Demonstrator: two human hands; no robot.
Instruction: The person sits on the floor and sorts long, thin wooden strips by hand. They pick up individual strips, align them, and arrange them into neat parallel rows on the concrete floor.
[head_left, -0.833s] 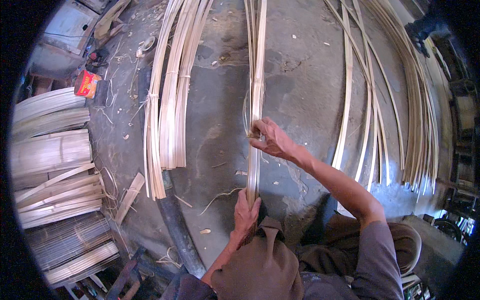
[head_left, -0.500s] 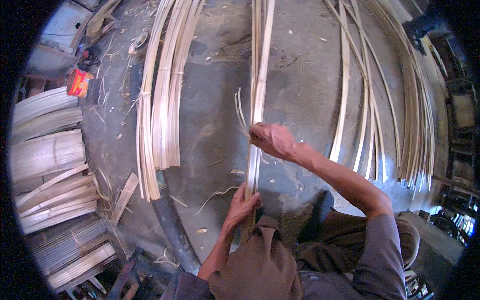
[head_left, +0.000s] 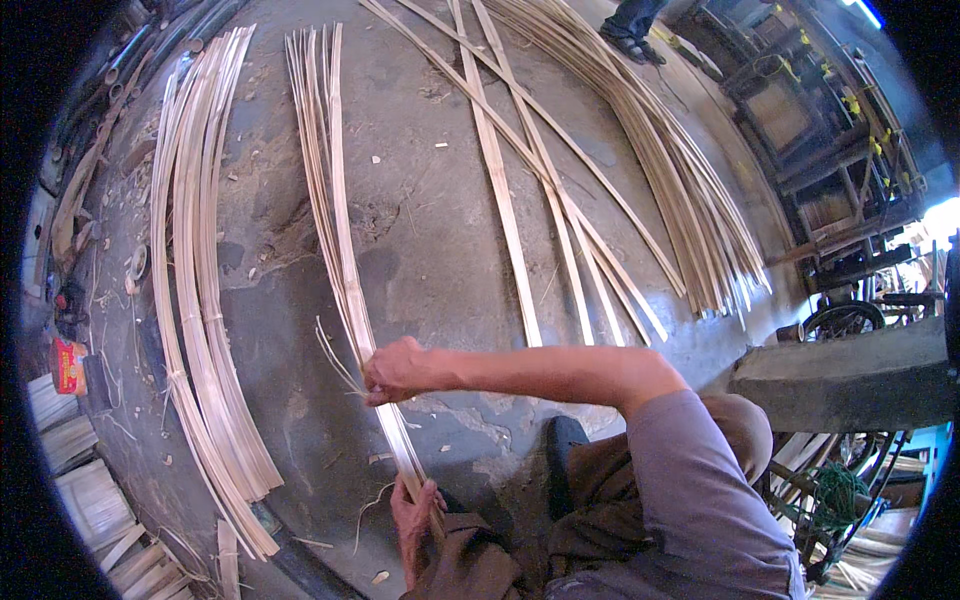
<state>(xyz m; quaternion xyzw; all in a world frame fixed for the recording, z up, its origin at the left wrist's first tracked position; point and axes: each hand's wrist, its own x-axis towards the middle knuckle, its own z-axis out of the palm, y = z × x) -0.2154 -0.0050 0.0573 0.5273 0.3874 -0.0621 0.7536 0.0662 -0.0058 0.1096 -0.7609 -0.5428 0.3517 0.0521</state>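
Observation:
A narrow bundle of pale bamboo strips (head_left: 345, 265) runs away from me along the floor, its far ends fanned apart. My left hand (head_left: 412, 510) is closed round its near end, close to my knee. Farther up, my right hand (head_left: 397, 370) grips the same bundle from above, fingers curled and partly hidden. A thin, loose binding strip (head_left: 335, 352) sticks out on the left of the right fist, its loop round the bundle hard to make out.
Thicker tied bamboo bundles (head_left: 205, 290) lie to the left. Loose crossing strips (head_left: 530, 160) and a long pile of strips (head_left: 660, 160) lie to the right. A concrete block (head_left: 840, 375) stands right of my knee. Another person's feet (head_left: 632, 45) show at the far right.
My view has swung toward the right, so the floor and bundles appear shifted left and tilted. Both hands keep their hold on the bundle at about the same places.

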